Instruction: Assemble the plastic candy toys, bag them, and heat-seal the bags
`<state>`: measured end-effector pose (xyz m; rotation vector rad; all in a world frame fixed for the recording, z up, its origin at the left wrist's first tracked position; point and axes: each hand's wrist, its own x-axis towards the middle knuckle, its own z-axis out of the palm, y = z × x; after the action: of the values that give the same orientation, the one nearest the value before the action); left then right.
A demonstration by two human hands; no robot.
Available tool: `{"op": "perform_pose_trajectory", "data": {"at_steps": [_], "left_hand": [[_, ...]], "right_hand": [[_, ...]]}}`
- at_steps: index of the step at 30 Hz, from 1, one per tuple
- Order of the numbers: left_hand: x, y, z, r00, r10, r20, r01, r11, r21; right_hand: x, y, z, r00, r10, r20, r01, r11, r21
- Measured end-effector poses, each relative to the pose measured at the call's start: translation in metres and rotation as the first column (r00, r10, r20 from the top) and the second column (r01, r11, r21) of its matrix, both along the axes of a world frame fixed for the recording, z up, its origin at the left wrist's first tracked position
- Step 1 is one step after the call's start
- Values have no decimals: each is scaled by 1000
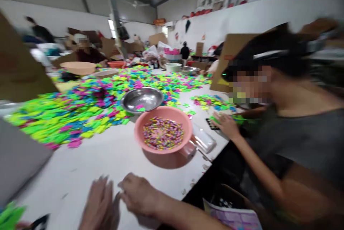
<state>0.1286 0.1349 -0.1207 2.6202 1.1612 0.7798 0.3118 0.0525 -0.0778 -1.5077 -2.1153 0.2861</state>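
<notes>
My left hand (98, 203) lies low over the white table (80, 165), its fingers stretched forward and a little blurred. Just beside it, my right hand (139, 194) rests near the tabletop with its fingers curled towards the left one. Whatever the right fingers may hold is hidden. Ahead of both hands stands a pink bowl (138, 131) with many small multicoloured pieces (163, 135) inside. Behind that bowl is a steel bowl (143, 99) holding a few pink and green bits.
A large heap of flat neon pieces (88, 108) spreads across the table. At right, a co-worker (290, 122) has a hand (227, 124) near a smaller pile (212, 102). A clear plastic container (204, 138) lies beside the pink bowl. A grey panel (18, 162) stands at left.
</notes>
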Motion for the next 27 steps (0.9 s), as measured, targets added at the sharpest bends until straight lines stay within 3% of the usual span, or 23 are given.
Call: {"op": "perform_pose_trajectory", "data": {"at_steps": [2,4,7,11,16,22,27], "left_hand": [[23,25,6,979,202,-24,-203,976,-82],[44,52,14,913,407,-10,-389,866,-314],[69,92,26,850,526,9,-484,789,-377],[89,155,34,827,562,17,-531,792,-300],[99,249,40,837,547,-12,-539,821,-188],[131,343,51,863,502,-58,-505,853,-129],[158,393,51,864,489,-123,-503,853,-142]], "right_hand": [[-4,34,0,999,-49,-9,49,999,2],[-2,65,-3,992,-118,-34,119,993,17],[7,101,-16,959,-265,-101,267,964,1],[21,121,-55,895,-399,-200,409,913,11],[24,124,-103,879,-374,-295,437,880,186],[19,119,-121,891,-370,-264,426,883,199],[20,126,-140,905,-359,-227,410,879,243]]}}
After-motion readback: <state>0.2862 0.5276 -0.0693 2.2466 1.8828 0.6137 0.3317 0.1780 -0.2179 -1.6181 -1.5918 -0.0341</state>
